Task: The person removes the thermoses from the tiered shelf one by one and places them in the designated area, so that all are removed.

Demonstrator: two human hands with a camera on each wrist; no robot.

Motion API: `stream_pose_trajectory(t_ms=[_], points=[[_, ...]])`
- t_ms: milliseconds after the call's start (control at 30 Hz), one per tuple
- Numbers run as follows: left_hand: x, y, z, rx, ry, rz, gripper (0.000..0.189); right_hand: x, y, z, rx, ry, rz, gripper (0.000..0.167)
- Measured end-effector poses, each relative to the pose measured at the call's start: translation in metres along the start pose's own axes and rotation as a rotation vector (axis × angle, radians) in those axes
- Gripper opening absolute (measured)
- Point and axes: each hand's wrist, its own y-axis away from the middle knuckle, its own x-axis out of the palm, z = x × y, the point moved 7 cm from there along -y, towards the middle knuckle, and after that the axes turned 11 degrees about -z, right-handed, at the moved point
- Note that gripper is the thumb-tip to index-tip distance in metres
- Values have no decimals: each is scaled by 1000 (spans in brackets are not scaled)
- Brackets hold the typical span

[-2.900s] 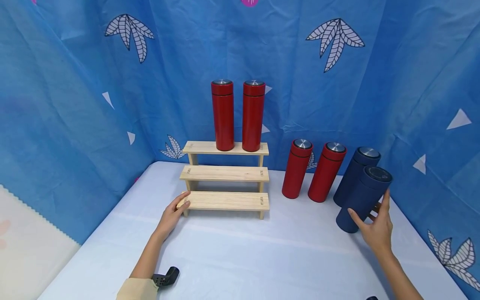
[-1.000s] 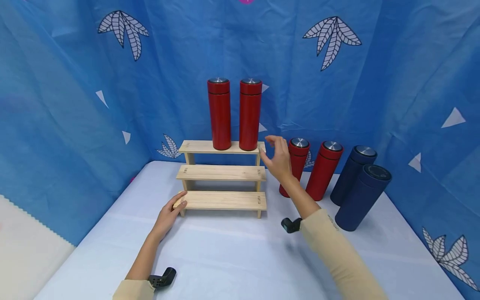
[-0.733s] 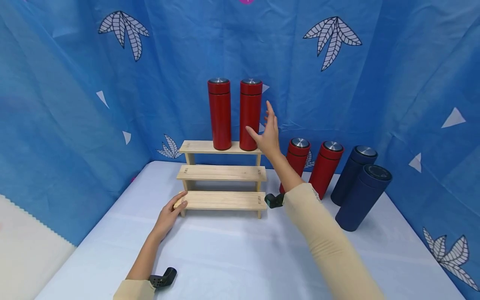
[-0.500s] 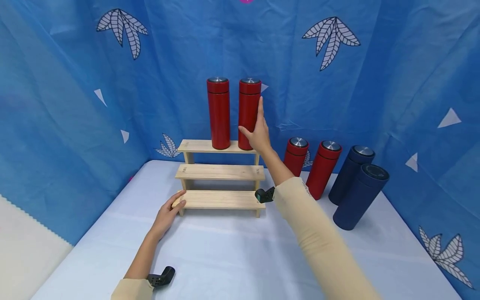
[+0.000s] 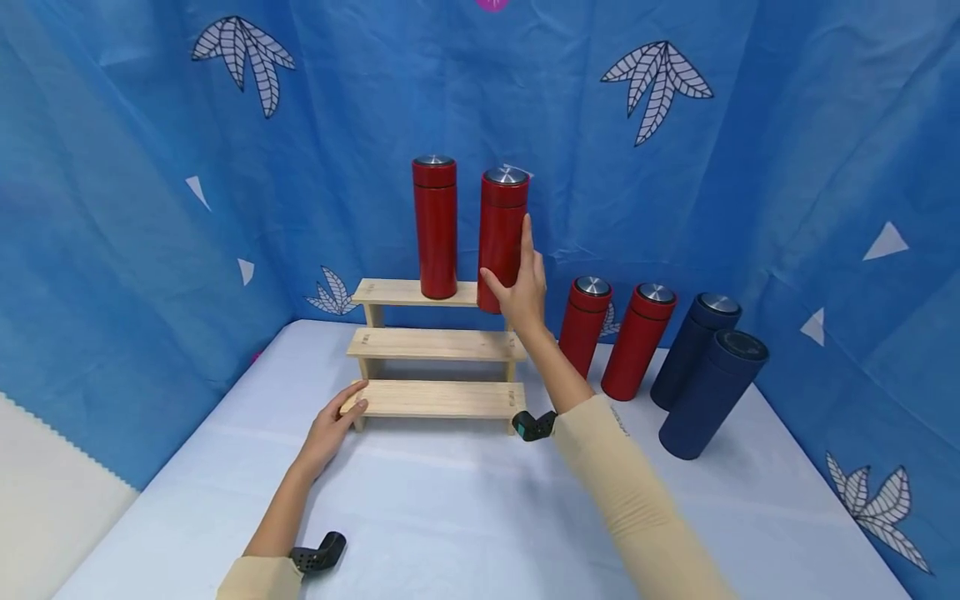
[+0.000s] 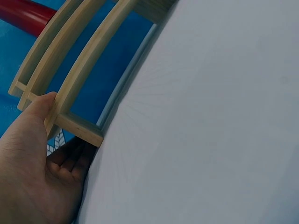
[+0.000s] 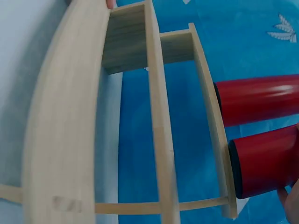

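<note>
My right hand [image 5: 525, 293] grips a red thermos bottle [image 5: 501, 237] from its right side, thumb across the front. The bottle's base overlaps the front edge of the top shelf in the head view. Another red thermos [image 5: 436, 229] stands upright on that shelf, to the left. My left hand [image 5: 326, 429] holds the left end of the lowest step of a three-step wooden stand [image 5: 435, 398]. In the left wrist view the thumb [image 6: 44, 103] lies on the step's end, and the fingers reach behind its leg. Only a bit of the right hand [image 7: 293, 203] shows in the right wrist view.
On the white table [image 5: 420, 517] to the right stand two more red thermoses, the nearer-to-stand one [image 5: 586, 321] partly behind my right forearm, the other [image 5: 637, 342] beside it. Two dark blue thermoses [image 5: 708, 400] stand farther right. A blue curtain [image 5: 337, 167] hangs behind.
My right hand left a blue thermos at the right, reached to the top shelf and took hold of the right red thermos, which has shifted forward and slightly down. My left hand has stayed on the stand.
</note>
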Motion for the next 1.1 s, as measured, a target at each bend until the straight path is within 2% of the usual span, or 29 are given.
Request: stream_pose_trajectory(t_ms=[100,233,367,633,733,800,867,1000,1100], points=[[-1,-4,3,3,12,1,53,-12,13,8,-79,-41,-35,95],[0,-12,19,-4,19,0,54,-30,30,14,-181,-62,-79,96],[1,-17,33,-6,-9,-14,56,-50,48,14,-214,-59,-95,98],[3,-17,33,8,-3,-26,55,-102,78,1,-184,-18,-108,99],[1,-11,19,0,9,-14,54,-126,84,11,-188,21,-124,98],[1,-10,16,-8,17,-8,54,-141,88,7,-182,56,-131,98],[0,-11,16,-15,19,-8,53,-156,93,0,-166,86,-124,100],[1,-17,32,-21,12,-12,54,-181,105,-36,-101,127,-116,104],[1,-12,23,-14,19,-4,53,-198,114,-53,-34,167,-120,103]])
